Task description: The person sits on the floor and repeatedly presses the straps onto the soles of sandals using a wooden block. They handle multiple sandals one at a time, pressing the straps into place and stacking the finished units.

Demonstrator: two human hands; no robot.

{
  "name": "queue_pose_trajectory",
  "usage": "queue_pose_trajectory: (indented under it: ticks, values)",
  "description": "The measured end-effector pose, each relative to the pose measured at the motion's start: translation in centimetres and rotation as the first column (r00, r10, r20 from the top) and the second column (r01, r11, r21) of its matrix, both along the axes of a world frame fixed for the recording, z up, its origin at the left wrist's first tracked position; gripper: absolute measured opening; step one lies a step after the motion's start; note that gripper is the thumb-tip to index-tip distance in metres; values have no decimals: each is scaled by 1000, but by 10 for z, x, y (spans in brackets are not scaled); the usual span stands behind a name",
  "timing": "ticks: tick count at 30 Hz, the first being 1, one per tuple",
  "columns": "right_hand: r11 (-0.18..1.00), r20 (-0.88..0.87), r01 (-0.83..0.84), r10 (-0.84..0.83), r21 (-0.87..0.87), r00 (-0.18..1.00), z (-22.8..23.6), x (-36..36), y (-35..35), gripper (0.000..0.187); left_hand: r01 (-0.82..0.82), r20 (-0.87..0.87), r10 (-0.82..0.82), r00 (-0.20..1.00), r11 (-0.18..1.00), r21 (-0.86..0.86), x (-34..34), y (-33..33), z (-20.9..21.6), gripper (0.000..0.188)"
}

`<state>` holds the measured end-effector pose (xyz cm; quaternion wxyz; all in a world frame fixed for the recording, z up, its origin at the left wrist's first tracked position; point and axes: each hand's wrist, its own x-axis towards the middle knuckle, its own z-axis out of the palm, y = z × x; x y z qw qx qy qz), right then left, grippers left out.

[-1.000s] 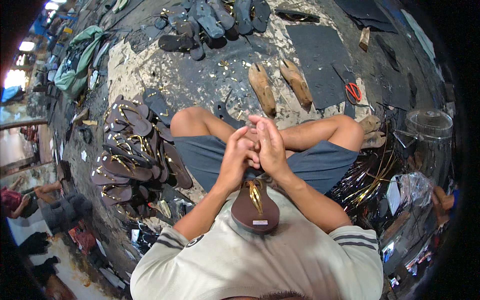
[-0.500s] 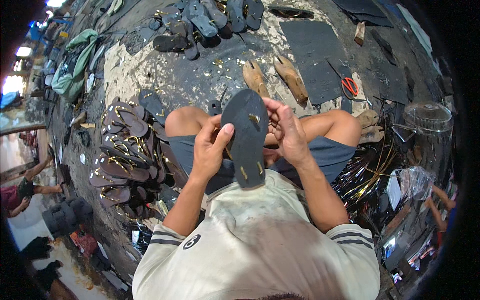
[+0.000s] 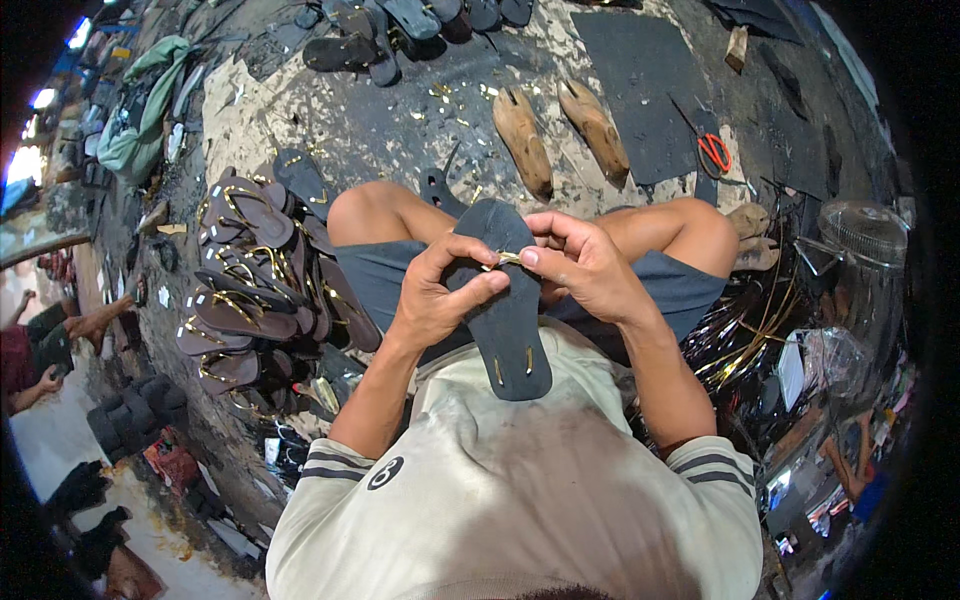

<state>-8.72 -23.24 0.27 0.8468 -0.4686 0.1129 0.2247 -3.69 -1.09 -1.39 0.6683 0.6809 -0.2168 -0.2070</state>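
Observation:
A dark grey sandal sole (image 3: 512,345) lies tilted over my lap, wide end away from me. Short gold strap ends (image 3: 527,359) stick out near its narrow end. At the front of the sole, a gold strap piece (image 3: 509,258) is pinched between the thumb and finger of my right hand (image 3: 585,265). My left hand (image 3: 437,290) is closed on the left side of the sole, its thumb and forefinger close to the same strap piece. Fingers under the sole are hidden.
Brown sandals with gold straps (image 3: 245,325) are piled at my left. Ahead lie two wooden shoe lasts (image 3: 523,143), a black sheet (image 3: 635,95), red-handled scissors (image 3: 714,152) and more sandals (image 3: 385,40). A metal fan (image 3: 862,235) and loose gold strips (image 3: 755,345) are at my right.
The sole has come down nearer to me and its front tilts differently. My right hand, open beside the sole before, now pinches the gold strap piece. My left hand has shifted toward that strap.

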Motion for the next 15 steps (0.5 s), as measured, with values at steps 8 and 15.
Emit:
queue_pose_trajectory:
  ticks: [8, 15]
  values:
    - [948, 159, 153, -111, -281, 981, 2, -9, 22, 24, -76, -128, 73, 989, 997, -20, -4, -9, 1, 52]
    - [850, 357, 373, -240, -372, 903, -28, 52, 22, 28, -128, 321, -63, 945, 832, 540, -2, -39, 19, 100]
